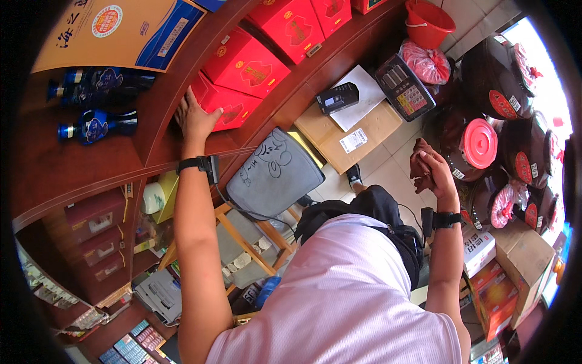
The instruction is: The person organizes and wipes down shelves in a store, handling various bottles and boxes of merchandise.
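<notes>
My left hand (pixel 198 119) is on the end of a red gift box (pixel 236 107) standing low in a row on the wooden shelf (pixel 104 170). The thumb lies across the box's front, while the fingers go along its left side, partly in shadow. Another red box (pixel 248 63) rests against it on the far side. Out to the right, my right hand (pixel 440 175) grips a crumpled brown cloth (pixel 422 164), held in the air above the tiled floor.
Blue glass bottles (pixel 109 126) stand in the shelf bay to the left. A grey-backed chair (pixel 275 173) is below the shelf. Ahead are a cardboard box (pixel 363 136) and a weighing scale (pixel 404 86). Dark lidded jars (pixel 493 77) crowd the right side, near my right hand.
</notes>
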{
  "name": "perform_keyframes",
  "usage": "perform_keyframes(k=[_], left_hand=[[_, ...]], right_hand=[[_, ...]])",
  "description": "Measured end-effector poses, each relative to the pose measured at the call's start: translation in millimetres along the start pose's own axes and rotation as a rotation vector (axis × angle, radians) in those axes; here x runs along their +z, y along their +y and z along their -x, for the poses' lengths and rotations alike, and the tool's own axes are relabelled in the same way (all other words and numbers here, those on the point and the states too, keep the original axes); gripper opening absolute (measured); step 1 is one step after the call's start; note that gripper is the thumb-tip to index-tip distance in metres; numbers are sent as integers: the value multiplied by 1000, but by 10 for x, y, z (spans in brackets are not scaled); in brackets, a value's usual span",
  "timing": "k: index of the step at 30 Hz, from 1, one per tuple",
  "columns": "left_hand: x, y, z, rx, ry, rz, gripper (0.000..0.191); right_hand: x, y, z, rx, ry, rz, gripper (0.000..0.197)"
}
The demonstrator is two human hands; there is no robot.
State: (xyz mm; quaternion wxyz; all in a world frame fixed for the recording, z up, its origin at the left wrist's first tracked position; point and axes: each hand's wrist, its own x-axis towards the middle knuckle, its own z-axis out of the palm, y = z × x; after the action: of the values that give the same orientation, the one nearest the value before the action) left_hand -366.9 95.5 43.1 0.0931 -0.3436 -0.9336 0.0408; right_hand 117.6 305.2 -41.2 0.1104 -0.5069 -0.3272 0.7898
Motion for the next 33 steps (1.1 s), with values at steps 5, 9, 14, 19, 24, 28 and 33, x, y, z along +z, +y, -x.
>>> perform_keyframes(k=[5, 9, 14, 19, 24, 28, 33], left_hand=[[-217, 142, 137, -3, -34, -22, 104], [-256, 231, 337, 8, -37, 21, 105], [-213, 322, 648, 184, 121, -11, 104], [-97, 353, 885, 210, 257, 42, 92], [-258, 327, 1322, 281, 297, 140, 89], [-505, 277, 1781, 199, 231, 218, 93], [-560, 251, 2472, 55, 98, 394, 98]], right_hand=[[-65, 41, -39, 11, 11, -27, 20], [-130, 40, -53, 19, -8, -31, 18], [-162, 28, -117, 19, -71, -50, 19], [-109, -43, -237, 0, -143, -22, 19], [-7, -151, -354, 23, -114, 37, 16], [91, -166, -558, 48, -395, 40, 16], [541, -174, -944, 31, -388, 332, 26]])
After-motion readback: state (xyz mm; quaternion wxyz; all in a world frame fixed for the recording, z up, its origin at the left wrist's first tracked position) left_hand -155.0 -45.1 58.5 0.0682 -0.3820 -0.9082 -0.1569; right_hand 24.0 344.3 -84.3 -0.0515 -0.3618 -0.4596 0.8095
